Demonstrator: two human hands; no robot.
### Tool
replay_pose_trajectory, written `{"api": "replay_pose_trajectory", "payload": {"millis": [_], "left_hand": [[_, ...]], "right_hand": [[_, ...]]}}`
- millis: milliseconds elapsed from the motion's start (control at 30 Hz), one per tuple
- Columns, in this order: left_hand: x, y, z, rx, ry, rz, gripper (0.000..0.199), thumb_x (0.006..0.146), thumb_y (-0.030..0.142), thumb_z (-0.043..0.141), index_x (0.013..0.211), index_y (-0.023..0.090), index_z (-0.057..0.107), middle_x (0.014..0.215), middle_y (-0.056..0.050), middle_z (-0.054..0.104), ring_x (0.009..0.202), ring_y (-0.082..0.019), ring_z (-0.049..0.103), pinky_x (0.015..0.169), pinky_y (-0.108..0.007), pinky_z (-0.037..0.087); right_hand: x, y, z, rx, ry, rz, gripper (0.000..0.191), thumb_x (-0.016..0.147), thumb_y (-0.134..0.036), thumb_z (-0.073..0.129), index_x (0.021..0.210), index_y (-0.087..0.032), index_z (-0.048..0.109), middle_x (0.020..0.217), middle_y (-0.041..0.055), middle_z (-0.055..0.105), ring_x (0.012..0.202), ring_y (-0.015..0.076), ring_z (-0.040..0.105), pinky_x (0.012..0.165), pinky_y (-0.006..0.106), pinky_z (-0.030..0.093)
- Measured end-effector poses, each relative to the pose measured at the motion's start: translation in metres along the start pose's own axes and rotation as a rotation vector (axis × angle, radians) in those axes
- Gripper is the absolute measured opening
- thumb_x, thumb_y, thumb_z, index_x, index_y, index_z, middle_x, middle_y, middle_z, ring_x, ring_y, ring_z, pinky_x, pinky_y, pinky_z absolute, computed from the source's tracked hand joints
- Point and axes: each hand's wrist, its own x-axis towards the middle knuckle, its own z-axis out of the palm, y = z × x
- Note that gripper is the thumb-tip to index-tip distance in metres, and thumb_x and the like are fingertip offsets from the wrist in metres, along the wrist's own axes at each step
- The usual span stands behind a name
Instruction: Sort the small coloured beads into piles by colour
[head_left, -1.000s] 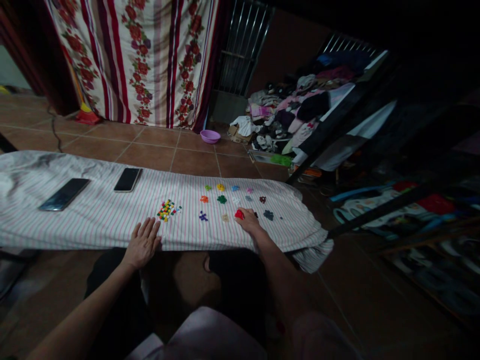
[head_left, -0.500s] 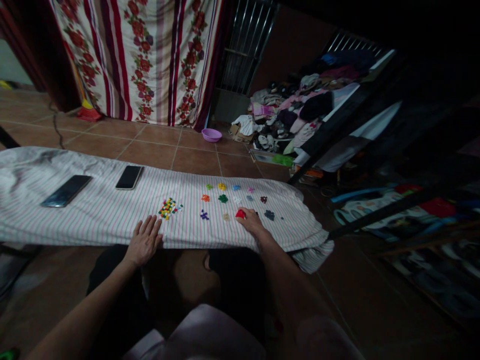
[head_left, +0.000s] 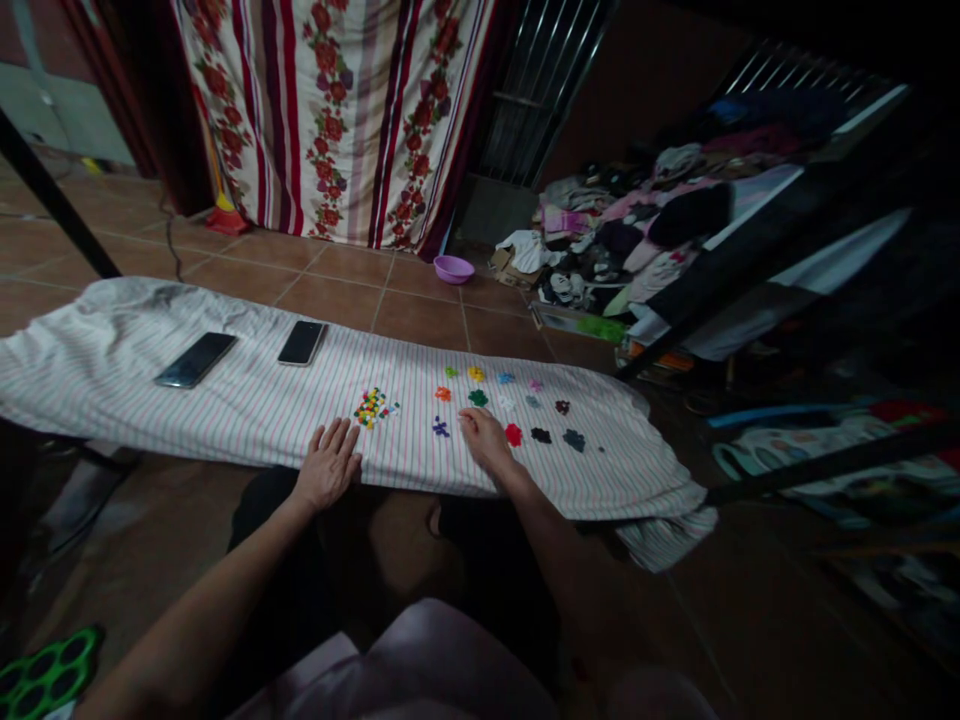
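Observation:
My left hand (head_left: 328, 467) lies flat on the striped cloth (head_left: 285, 435), fingers stretched out, just below a mixed pile of small coloured pieces (head_left: 370, 408). My right hand (head_left: 486, 438) hovers over the small sorted heaps with its fingers pinched together; whatever they hold is too small to make out. Nearest to it are the purple heap (head_left: 440, 428), the dark green heap (head_left: 478, 398), the white heap (head_left: 507, 402) and the red heap (head_left: 513, 435). The beige heap is hidden beneath this hand. Black pieces (head_left: 541, 436) and dark grey pieces (head_left: 574, 440) lie farther right.
Two phones, a larger one (head_left: 196, 360) and a smaller one (head_left: 301, 343), rest on the cloth at left. Beyond the table are a purple basin (head_left: 454, 269) and a heap of clothes (head_left: 622, 220). Dark bars (head_left: 825, 465) stand at the right end.
My right hand has moved left from the red heap to above the beige one, uncovering the red and black pieces. My left hand stays flat beside the mixed pile. The view has shifted left.

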Motion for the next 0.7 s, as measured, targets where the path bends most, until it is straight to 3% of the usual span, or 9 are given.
{"api": "replay_pose_trajectory", "payload": {"millis": [167, 333, 500, 700], "left_hand": [[0.008, -0.001, -0.003, -0.034, -0.03, -0.056, 0.054, 0.096, 0.04, 0.027, 0.139, 0.016, 0.048, 0.144, -0.013, 0.048, 0.137, -0.026, 0.041, 0.111, -0.047, 0.03], [0.014, 0.002, 0.003, -0.024, -0.031, -0.09, 0.057, 0.095, 0.041, 0.025, 0.14, 0.012, 0.047, 0.146, -0.014, 0.045, 0.14, -0.028, 0.037, 0.113, -0.048, 0.026], [0.017, 0.001, 0.008, -0.026, 0.009, -0.066, 0.059, 0.095, 0.043, 0.029, 0.142, 0.011, 0.044, 0.146, -0.017, 0.044, 0.139, -0.03, 0.037, 0.113, -0.049, 0.026], [0.015, -0.001, 0.008, -0.032, 0.009, -0.053, 0.057, 0.095, 0.042, 0.031, 0.14, 0.011, 0.046, 0.146, -0.016, 0.044, 0.141, -0.03, 0.035, 0.114, -0.049, 0.025]], "right_hand": [[-0.003, -0.054, 0.047, 0.135, -0.148, -0.164, 0.024, 0.09, -0.018, 0.047, 0.101, -0.019, 0.068, 0.096, 0.0055, 0.065, 0.089, 0.0159, 0.06, 0.085, 0.029, 0.046], [-0.003, -0.094, 0.084, 0.176, -0.221, -0.224, 0.025, 0.092, -0.017, 0.048, 0.105, -0.02, 0.068, 0.098, 0.0055, 0.065, 0.092, 0.0162, 0.06, 0.087, 0.029, 0.046], [0.004, -0.116, 0.102, 0.159, -0.267, -0.229, 0.029, 0.093, -0.015, 0.046, 0.112, -0.022, 0.067, 0.102, 0.0059, 0.063, 0.097, 0.0166, 0.058, 0.089, 0.029, 0.045], [0.01, -0.131, 0.108, 0.041, -0.323, -0.153, 0.028, 0.093, -0.018, 0.047, 0.112, -0.024, 0.067, 0.103, 0.0065, 0.061, 0.098, 0.0177, 0.057, 0.088, 0.029, 0.045]]}}
